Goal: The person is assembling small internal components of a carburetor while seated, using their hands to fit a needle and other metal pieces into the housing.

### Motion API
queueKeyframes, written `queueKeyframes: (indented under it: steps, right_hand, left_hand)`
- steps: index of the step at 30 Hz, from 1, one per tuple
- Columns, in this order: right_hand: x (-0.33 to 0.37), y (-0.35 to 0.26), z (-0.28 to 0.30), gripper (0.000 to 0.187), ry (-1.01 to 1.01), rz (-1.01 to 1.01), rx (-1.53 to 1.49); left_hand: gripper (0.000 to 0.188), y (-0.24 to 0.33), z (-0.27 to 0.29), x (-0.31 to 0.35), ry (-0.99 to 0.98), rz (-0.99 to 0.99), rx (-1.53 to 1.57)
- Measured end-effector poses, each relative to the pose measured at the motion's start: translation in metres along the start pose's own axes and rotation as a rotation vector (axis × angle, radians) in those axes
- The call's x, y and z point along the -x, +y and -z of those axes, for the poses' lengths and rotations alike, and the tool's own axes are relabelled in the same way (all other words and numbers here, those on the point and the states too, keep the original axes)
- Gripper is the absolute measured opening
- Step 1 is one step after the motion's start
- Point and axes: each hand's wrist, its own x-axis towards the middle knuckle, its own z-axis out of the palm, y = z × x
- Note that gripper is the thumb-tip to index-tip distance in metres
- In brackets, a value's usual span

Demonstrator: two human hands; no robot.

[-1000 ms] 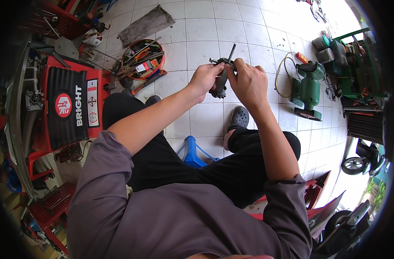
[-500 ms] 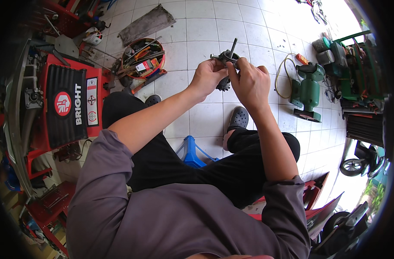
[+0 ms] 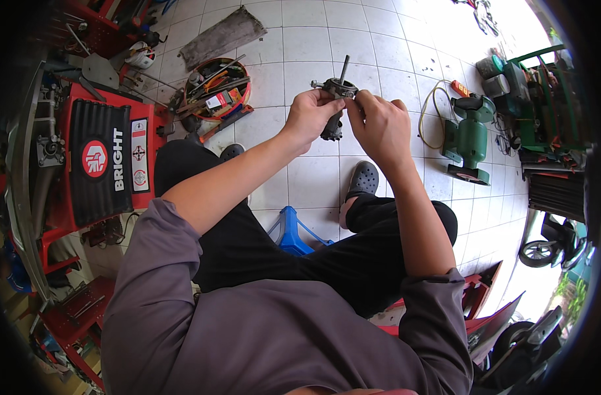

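Person's left hand (image 3: 308, 120) holds dark metal part (image 3: 342, 93); rod (image 3: 345, 68) now more upright, ring (image 3: 351, 87) better exposed for handling. Right hand (image 3: 383, 126) at rim, grip unclear.

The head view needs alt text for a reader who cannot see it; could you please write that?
A person's left hand grips a dark metal part with a protruding rod, the right hand at its edge, above a white tiled floor. A round tub of tools stands to the left, a green machine to the right.
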Motion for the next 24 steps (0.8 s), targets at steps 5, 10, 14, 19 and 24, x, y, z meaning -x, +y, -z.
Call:
queueKeyframes:
  steps: [5, 10, 14, 19, 24]
  right_hand:
    - [-0.0018, 0.0001, 0.0007, 0.016, 0.099, 0.029, -0.031]
    - [0.0007, -0.0026, -0.0008, 0.015, -0.006, -0.011, 0.004]
    - [-0.0011, -0.0018, -0.0011, 0.017, 0.049, 0.018, -0.021]
    - [-0.0011, -0.0044, 0.0011, 0.020, -0.066, -0.059, 0.059]
    - [-0.0001, 0.0008, -0.0016, 0.022, -0.003, 0.026, -0.008]
  left_hand:
    - [0.013, 0.0002, -0.0018, 0.0007, -0.019, 0.002, 0.027]
    - [0.012, -0.0005, 0.0007, 0.0005, -0.029, 0.023, 0.011]
    - [0.013, -0.0037, 0.0015, -0.0017, -0.036, 0.021, -0.006]
    - [0.011, -0.0044, 0.0003, -0.0004, 0.000, 0.045, -0.003]
    - [0.013, -0.0055, 0.0015, -0.0020, -0.036, 0.035, -0.019]
